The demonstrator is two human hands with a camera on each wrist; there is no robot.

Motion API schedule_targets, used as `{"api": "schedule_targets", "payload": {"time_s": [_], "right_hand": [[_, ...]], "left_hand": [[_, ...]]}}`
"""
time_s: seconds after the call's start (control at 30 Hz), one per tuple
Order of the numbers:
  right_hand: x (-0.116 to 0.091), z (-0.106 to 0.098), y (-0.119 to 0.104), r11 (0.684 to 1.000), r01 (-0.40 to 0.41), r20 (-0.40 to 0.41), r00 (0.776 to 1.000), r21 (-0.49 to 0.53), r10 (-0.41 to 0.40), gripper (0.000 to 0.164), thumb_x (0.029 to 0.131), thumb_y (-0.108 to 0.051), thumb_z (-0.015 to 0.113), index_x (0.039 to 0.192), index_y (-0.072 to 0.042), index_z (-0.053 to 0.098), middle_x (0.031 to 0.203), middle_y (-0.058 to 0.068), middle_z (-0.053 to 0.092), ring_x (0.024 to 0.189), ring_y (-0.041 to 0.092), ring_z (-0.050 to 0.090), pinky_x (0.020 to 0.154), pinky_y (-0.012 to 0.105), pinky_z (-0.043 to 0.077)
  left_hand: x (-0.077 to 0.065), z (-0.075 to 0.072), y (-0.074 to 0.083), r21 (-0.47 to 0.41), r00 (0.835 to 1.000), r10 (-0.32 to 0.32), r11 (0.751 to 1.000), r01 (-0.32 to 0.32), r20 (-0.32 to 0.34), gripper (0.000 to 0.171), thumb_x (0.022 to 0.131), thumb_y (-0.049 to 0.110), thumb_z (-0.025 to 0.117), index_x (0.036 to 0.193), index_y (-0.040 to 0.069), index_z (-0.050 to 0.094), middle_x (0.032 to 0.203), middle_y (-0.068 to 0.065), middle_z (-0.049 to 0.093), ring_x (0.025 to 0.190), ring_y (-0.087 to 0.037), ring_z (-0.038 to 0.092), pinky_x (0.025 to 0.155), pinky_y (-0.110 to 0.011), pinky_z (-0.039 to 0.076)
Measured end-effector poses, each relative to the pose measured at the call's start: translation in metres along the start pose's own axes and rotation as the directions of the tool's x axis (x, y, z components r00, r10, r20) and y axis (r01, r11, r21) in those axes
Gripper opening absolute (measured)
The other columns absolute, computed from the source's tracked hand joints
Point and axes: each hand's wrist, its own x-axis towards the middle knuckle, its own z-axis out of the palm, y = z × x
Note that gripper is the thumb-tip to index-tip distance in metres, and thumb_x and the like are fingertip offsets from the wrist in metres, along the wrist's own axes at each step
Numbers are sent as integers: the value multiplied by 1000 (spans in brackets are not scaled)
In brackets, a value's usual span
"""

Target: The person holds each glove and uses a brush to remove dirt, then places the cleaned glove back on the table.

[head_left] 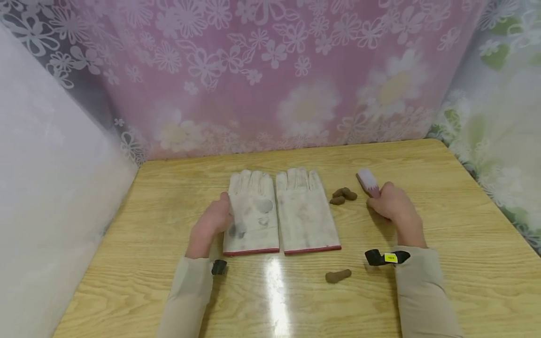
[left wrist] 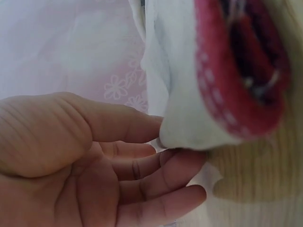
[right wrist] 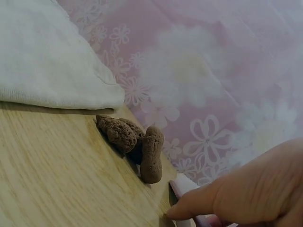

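Two off-white work gloves with red-trimmed cuffs lie side by side on the table, fingers pointing away. My left hand (head_left: 212, 217) pinches the outer edge of the left glove (head_left: 252, 216), which has grey smudges. In the left wrist view, thumb and fingers meet at the fabric (left wrist: 177, 113) beside the cuff opening. The right glove (head_left: 307, 211) lies untouched between my hands. My right hand (head_left: 394, 203) grips a small brush (head_left: 367, 180) with white bristles and a reddish-brown body; my fingers hide its near end. Just left of it sit several brown, rough, peanut-shaped lumps (head_left: 343, 194).
Another brown lump (head_left: 338, 276) lies nearer to me, below the right glove. The wood-grain table (head_left: 169, 202) reaches back to a pink floral curtain (head_left: 270, 94). A white wall covering (head_left: 55, 164) borders the left side, and a floral covering (head_left: 494, 112) borders the right.
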Motion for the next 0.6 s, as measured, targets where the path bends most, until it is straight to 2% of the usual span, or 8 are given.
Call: {"api": "schedule_targets", "payload": {"time_s": [0.07,0.17,0.33,0.6], "right_hand": [[0,0,-2,1000,0,-6,1000,-10,0,42,93,-23,54,108,15,44,84,21,53,62,27,52,52,35,43],[2,1,-4,998,-21,-30,999,-60,20,40,93,-25,53,104,13,49,84,21,55,66,28,52,53,36,42],[4,0,-6,989,-62,-51,997,-134,56,37,94,-32,52,93,5,56,79,17,58,66,28,51,54,37,41],[0,0,-4,992,-52,-34,998,-116,49,36,94,-35,55,76,-4,55,66,9,55,57,22,51,49,33,40]], "left_hand": [[0,-1,-2,3,1000,-14,1000,14,2,53,93,-1,43,142,-12,26,72,-11,50,59,-21,44,51,-31,37],[1,-2,-5,8,1000,-29,1000,29,3,51,92,1,44,139,-12,29,79,-17,56,65,-25,49,55,-33,39],[1,-3,-6,10,999,-36,999,36,2,47,92,3,44,135,-11,33,78,-18,57,64,-26,49,54,-34,39],[2,-3,-5,13,999,-46,999,46,15,49,92,7,45,136,-9,33,74,-15,55,62,-24,48,53,-33,38]]}}
